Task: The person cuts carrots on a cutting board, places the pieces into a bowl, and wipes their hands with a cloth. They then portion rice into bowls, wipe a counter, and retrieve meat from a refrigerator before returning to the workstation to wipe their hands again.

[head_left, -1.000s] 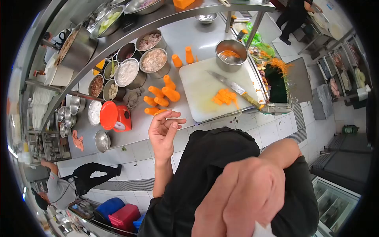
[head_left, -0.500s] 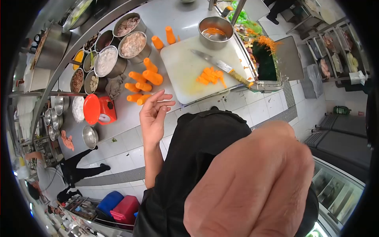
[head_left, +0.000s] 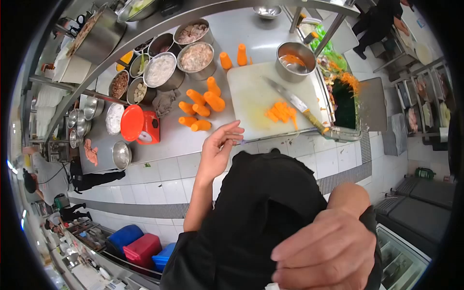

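My left hand (head_left: 220,151) hovers by the front edge of the steel table (head_left: 181,137), palm partly turned up, with fingers loosely bent, apart and nothing in them. Peeled carrots (head_left: 214,101) stand and lie just beyond it. To their right, a white cutting board (head_left: 246,92) bears a pile of chopped carrot (head_left: 282,114) and a knife (head_left: 292,100) with a wrapped handle. My right hand (head_left: 331,249) is close to the camera over my dark clothing, its fingers curled together. A small white bit shows below its fingertips; what it is cannot be made out.
A steel pot (head_left: 296,63) stands on the board's far right corner. Containers of food (head_left: 195,58) and a red scale (head_left: 140,124) occupy the table's left side. A scrap bin (head_left: 345,111) adjoins the board. An overhead rail (head_left: 159,36) crosses above. Other people stand farther off.
My right hand has dropped away from the camera and looks smaller. The view has shifted, so the table and carrots sit lower and farther right. My left hand keeps its loose pose.
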{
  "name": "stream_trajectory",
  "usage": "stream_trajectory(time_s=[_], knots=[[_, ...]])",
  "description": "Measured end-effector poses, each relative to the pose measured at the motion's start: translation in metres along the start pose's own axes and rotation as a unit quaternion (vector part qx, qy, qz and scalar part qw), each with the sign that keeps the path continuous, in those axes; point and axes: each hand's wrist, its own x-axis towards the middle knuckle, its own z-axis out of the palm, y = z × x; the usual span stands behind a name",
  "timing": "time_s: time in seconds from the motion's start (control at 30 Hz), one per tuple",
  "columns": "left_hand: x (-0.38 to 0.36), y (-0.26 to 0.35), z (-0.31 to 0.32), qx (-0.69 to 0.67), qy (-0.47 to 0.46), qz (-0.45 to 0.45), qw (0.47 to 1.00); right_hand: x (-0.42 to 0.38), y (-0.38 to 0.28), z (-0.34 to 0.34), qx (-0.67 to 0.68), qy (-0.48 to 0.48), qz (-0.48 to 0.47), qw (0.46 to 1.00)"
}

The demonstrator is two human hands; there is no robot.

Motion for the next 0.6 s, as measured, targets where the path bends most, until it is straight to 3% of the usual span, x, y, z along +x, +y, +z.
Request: stream_trajectory(time_s=[0.03, 0.07, 0.1, 0.17, 0.2, 0.23, 0.3, 0.33, 0.37, 0.53, 0.57, 0.6], knots=[[0.004, -0.002, 0.003, -0.005, -0.006, -0.001, 1.000, 0.000, -0.007, -0.012, -0.046, -0.117, 0.009, 0.992], [0.003, -0.004, 0.003, 0.009, -0.011, -0.003, 1.000, -0.009, -0.007, -0.018, -0.111, -0.140, -0.045, 0.983], [0.003, -0.005, 0.003, 0.023, -0.014, 0.000, 1.000, -0.007, -0.015, -0.007, -0.119, -0.135, -0.039, 0.983], [0.005, -0.005, 0.000, 0.027, -0.015, 0.007, 0.999, 0.008, -0.019, 0.027, -0.209, 0.023, 0.110, 0.971], [0.003, -0.007, 0.004, 0.029, -0.020, 0.006, 0.999, 0.004, 0.009, 0.011, -0.228, -0.076, -0.046, 0.970], [0.005, -0.008, 0.006, 0.034, -0.023, 0.007, 0.999, -0.005, 0.010, 0.000, -0.235, -0.076, -0.044, 0.968], [0.005, -0.011, 0.004, 0.027, -0.022, 0.001, 0.999, -0.022, 0.005, -0.017, 0.000, -0.135, 0.095, 0.986], [0.006, -0.015, 0.004, 0.012, -0.017, 0.003, 1.000, -0.028, 0.001, -0.008, 0.046, -0.003, 0.108, 0.993], [0.007, -0.020, 0.006, 0.007, -0.016, 0.006, 1.000, -0.024, 0.004, -0.013, 0.123, -0.003, 0.070, 0.990], [0.010, -0.037, -0.002, 0.051, -0.019, -0.017, 0.998, -0.012, -0.007, -0.001, 0.299, 0.081, 0.172, 0.935], [0.011, -0.038, -0.003, 0.052, -0.024, -0.024, 0.998, -0.016, -0.007, 0.009, 0.297, 0.089, 0.173, 0.935], [0.013, -0.040, -0.005, 0.048, -0.019, -0.016, 0.999, -0.023, -0.004, 0.022, 0.302, 0.166, 0.128, 0.930]])
